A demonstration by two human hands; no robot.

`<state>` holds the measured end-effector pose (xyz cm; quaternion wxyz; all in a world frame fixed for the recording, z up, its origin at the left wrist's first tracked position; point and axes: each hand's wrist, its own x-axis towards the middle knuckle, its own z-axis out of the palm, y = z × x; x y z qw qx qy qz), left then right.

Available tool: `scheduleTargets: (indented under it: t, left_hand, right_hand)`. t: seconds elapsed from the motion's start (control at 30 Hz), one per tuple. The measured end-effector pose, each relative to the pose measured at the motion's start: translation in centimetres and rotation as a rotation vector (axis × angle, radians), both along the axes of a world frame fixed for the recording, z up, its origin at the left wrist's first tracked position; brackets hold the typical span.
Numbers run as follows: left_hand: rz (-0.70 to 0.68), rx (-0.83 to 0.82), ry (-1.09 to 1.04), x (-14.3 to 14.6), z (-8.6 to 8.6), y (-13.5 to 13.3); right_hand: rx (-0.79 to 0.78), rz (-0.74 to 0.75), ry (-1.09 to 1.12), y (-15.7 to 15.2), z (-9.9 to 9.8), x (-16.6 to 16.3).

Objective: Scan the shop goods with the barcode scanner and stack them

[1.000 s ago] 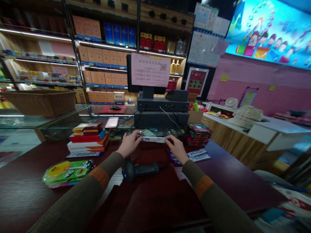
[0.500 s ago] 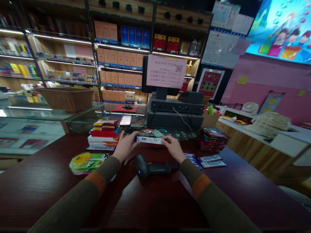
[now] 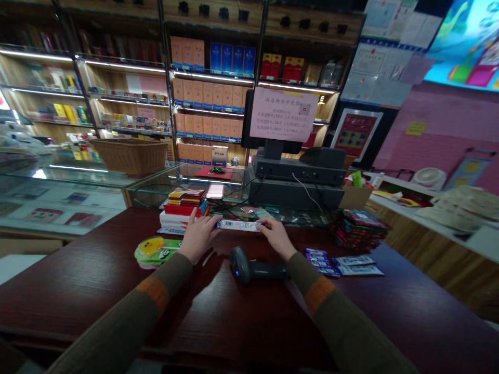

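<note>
My left hand (image 3: 199,236) and my right hand (image 3: 276,238) hold the two ends of a long, thin white-and-blue packet (image 3: 237,225) just above the dark red counter (image 3: 78,275). A black barcode scanner (image 3: 255,267) lies on the counter right below the packet, between my forearms. Both sleeves are olive with an orange band.
A stack of red and white boxes (image 3: 183,210) sits left of my left hand, with a yellow-green packet (image 3: 156,251) in front of it. Blue sachets (image 3: 343,262) and a pile of dark packets (image 3: 360,226) lie to the right. A till with a monitor (image 3: 290,161) stands behind.
The camera has turned left, so the whole scene has shifted right in the picture. My hands keep hold of the packet in the same place over the scanner.
</note>
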<state>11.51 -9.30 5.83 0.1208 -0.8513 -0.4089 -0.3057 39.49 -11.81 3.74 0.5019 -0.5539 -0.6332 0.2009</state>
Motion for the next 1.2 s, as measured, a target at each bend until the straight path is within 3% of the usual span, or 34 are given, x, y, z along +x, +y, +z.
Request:
scheduleTargets:
  t: [0.33,0.53,0.73,0.9,1.2]
  left_hand:
    - [0.037,0.068,-0.017,-1.1,-0.4,-0.9]
    - [0.07,0.108,0.004,-1.4,-1.0,-0.9]
    - [0.12,0.122,0.011,-1.9,-1.2,-0.7]
    - [0.159,0.116,0.017,-2.2,-1.2,-0.5]
    - [0.2,0.123,0.016,-3.2,-1.3,-0.6]
  right_hand:
    - [-0.04,0.037,-0.057,0.0,-1.1,-0.9]
    - [-0.043,0.035,-0.084,-2.1,-1.1,-0.4]
    - [-0.002,0.069,-0.331,-6.2,0.1,0.0]
    - [-0.033,0.209,-0.552,-9.0,0.8,0.0]
    - [-0.023,0.309,-0.747,-10.2,0.0,-0.2]
